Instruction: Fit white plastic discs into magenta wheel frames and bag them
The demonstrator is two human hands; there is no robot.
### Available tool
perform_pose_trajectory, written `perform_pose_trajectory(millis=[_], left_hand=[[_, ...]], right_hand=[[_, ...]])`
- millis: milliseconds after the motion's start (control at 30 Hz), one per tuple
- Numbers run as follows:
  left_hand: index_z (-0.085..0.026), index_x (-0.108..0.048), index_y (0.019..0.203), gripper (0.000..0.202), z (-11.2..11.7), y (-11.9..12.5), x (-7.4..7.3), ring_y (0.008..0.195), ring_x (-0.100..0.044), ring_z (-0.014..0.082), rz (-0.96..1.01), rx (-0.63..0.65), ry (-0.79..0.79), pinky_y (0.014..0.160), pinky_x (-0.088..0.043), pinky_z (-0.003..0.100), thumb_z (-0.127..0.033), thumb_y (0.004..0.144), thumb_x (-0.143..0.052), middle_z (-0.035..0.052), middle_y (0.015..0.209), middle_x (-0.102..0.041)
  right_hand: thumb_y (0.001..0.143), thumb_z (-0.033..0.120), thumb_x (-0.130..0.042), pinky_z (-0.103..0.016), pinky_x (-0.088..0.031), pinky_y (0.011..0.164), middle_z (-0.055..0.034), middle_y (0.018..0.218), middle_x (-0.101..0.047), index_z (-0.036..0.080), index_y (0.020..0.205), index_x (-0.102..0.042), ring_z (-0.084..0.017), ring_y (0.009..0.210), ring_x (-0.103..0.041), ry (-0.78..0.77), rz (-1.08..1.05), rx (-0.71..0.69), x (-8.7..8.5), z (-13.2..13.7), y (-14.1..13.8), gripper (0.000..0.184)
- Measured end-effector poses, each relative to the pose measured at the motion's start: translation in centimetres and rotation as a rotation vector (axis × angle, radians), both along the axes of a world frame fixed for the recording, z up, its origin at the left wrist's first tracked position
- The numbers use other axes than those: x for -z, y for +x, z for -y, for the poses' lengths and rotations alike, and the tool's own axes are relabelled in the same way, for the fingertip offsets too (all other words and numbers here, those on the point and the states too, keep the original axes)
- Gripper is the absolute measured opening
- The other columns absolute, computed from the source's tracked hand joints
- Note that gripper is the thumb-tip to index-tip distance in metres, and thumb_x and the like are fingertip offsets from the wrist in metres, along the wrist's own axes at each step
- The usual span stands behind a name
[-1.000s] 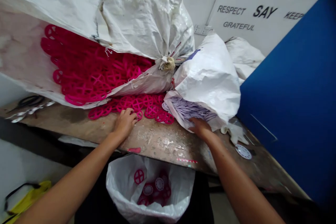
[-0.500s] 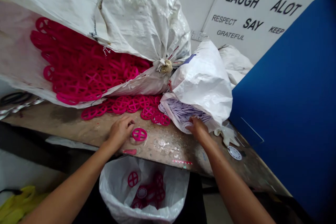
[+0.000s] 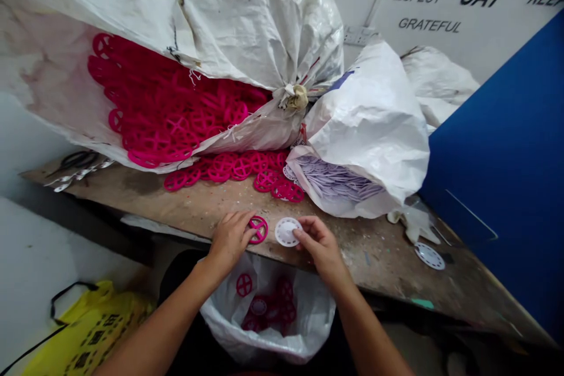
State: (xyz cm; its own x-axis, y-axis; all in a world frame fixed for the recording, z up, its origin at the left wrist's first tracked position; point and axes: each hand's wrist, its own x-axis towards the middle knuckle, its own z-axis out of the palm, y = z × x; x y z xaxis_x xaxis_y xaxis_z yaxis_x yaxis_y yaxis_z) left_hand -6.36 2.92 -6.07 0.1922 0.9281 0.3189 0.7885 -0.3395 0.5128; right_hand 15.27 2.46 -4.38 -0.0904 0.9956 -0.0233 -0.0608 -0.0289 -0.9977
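Note:
My left hand (image 3: 232,236) grips a pink plastic wheel (image 3: 259,229) with a cross of spokes, just over the table's front edge. Between the thumb and fingers of my right hand (image 3: 318,242) is a white perforated disc (image 3: 287,231), held beside the wheel with a small gap between them. Pink wheels (image 3: 229,167) lie in a heap on the table behind my hands. More pink wheels (image 3: 171,111) fill a large open white sack. A smaller white sack (image 3: 370,123) holds many white discs (image 3: 337,179).
Below the edge of the worn table (image 3: 374,252) sits a white-lined bin (image 3: 308,329) with pink pieces inside. To the right are a loose white disc (image 3: 429,255), a pale glove (image 3: 414,226) and a blue panel (image 3: 502,170). Scissors (image 3: 78,158) and a yellow bag (image 3: 97,323) are at left.
My right hand has come out of the small sack with a white disc and moved to the table's front edge. My left hand has taken hold of the pink wheel.

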Motion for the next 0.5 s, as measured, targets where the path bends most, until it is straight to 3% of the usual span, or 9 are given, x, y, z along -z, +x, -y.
perform_pose_trajectory(millis=[167, 267, 367, 500], left_hand=[[-0.016, -0.054, 0.122, 0.045, -0.3, -0.2, -0.9, 0.099, -0.058, 0.0239, 0.170, -0.032, -0.122, 0.088, -0.046, 0.039, -0.019, 0.077, -0.059, 0.0104, 0.108, -0.061], [-0.017, -0.061, 0.109, 0.036, 0.3, -0.4, -1.4, 0.093, -0.060, 0.0222, 0.356, -0.051, -0.222, 0.083, -0.048, 0.036, -0.021, 0.074, -0.060, 0.0080, 0.102, -0.060], [-0.017, -0.061, 0.093, 0.023, 1.4, 0.1, -1.4, 0.083, -0.061, 0.0199, 0.611, -0.041, -0.368, 0.075, -0.049, 0.033, -0.026, 0.073, -0.062, 0.0047, 0.090, -0.063], [-0.017, -0.051, 0.100, 0.034, 3.0, 2.2, -1.3, 0.076, -0.064, 0.0176, 1.024, -0.008, -0.605, 0.067, -0.051, 0.029, -0.032, 0.072, -0.065, 0.0042, 0.089, -0.067]], right_hand=[[0.071, 0.037, -0.070, -0.021, -0.044, 0.052, 0.0000, 0.079, -0.064, 0.019, 0.088, -0.057, -0.013, 0.065, -0.057, -0.043, -0.043, -0.062, 1.3, 1.3, -2.7, 0.027], [0.074, 0.035, -0.068, -0.021, -0.044, 0.054, 0.0000, 0.079, -0.063, 0.019, 0.089, -0.059, -0.012, 0.064, -0.056, -0.013, 0.011, -0.072, 1.5, 1.5, -3.0, 0.024], [0.076, 0.034, -0.066, -0.022, -0.044, 0.055, -0.0005, 0.081, -0.063, 0.019, 0.091, -0.058, -0.012, 0.066, -0.056, 0.023, 0.019, -0.037, 1.4, 1.4, -2.7, 0.022], [0.081, 0.033, -0.061, -0.024, -0.047, 0.061, -0.0026, 0.088, -0.064, 0.020, 0.097, -0.058, -0.015, 0.074, -0.059, 0.095, 0.035, 0.016, 0.8, 1.6, -2.5, 0.021]])
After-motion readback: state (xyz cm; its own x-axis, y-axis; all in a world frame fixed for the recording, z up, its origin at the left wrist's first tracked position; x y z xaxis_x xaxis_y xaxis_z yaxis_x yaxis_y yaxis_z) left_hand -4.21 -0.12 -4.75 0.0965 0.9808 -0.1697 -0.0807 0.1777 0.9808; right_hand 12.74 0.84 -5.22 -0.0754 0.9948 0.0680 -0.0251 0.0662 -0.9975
